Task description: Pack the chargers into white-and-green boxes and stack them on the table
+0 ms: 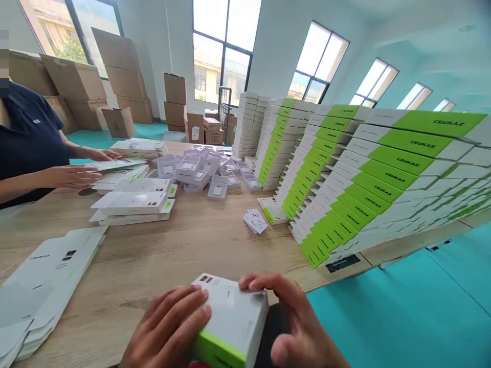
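Note:
A small white box (236, 312) with a green side strip is at the near edge of the table, tilted toward me. My left hand (172, 327) lies over its left part, fingers on the top face and gripping it. At the far right corner, my right hand (297, 322) curls its fingers over the box's edge, while the thumb stands off the right side. The box's underside is hidden. Beyond it lie a few small printed cards (255, 221) and one flat white and green box (273, 210).
Tall stacks of white and green boxes (345, 184) line the table's right side. Clear plastic cases (199, 168) are heaped at the back. Unfolded cartons (49, 286) lie at left. A co-worker's hands (72, 176) touch more flat cartons (132, 199).

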Available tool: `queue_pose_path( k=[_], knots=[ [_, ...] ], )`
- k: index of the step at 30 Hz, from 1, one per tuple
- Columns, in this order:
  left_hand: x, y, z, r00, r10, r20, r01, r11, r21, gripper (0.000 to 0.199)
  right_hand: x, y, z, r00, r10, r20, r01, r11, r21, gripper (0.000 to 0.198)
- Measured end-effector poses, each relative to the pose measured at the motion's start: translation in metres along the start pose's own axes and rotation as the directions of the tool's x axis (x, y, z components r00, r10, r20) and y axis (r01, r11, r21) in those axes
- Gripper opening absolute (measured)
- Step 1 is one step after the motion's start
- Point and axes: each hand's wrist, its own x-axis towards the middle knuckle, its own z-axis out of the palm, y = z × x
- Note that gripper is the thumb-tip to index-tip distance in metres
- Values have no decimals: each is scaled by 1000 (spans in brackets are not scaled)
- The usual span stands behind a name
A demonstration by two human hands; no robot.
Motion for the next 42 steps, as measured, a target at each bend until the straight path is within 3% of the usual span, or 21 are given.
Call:
queue_pose_path(
  k=[3,5,8,11,14,17,22,30,34,38,42],
  knots=[
    [37,-9,2,967,253,7,-252,960,118,33,-1,-2,-11,981,147,128,-129,982,-139,75],
    [56,-18,13,956,293,9,-291,945,149,32,12,11,-13,974,207,88,-173,940,-293,74],
    [64,-37,35,986,167,12,-167,969,181,37,52,56,-24,964,195,-181,-264,780,-568,61],
    [49,-57,56,993,46,110,-63,986,154,38,102,114,-50,883,168,-438,-447,587,-675,54],
    [29,-69,69,973,18,230,-38,996,82,37,136,161,-71,847,166,-505,-517,482,-708,41],
    [22,-69,73,951,-31,308,21,999,36,43,145,186,-75,854,166,-493,-512,434,-742,25],
    [33,-60,69,924,-91,372,103,995,-12,40,135,197,-70,867,102,-487,-474,465,-747,29],
    [37,-60,72,915,-88,395,90,996,12,34,108,190,-27,929,9,-370,-275,688,-672,39],
    [37,-64,74,949,-9,316,1,1000,26,37,105,189,-15,909,29,-417,-307,722,-620,42],
    [30,-72,81,955,35,294,-48,998,39,41,105,191,-20,873,46,-485,-364,722,-589,46],
    [24,-80,86,962,45,270,-61,997,53,37,102,196,-32,800,74,-595,-484,665,-568,47]
  ],
)
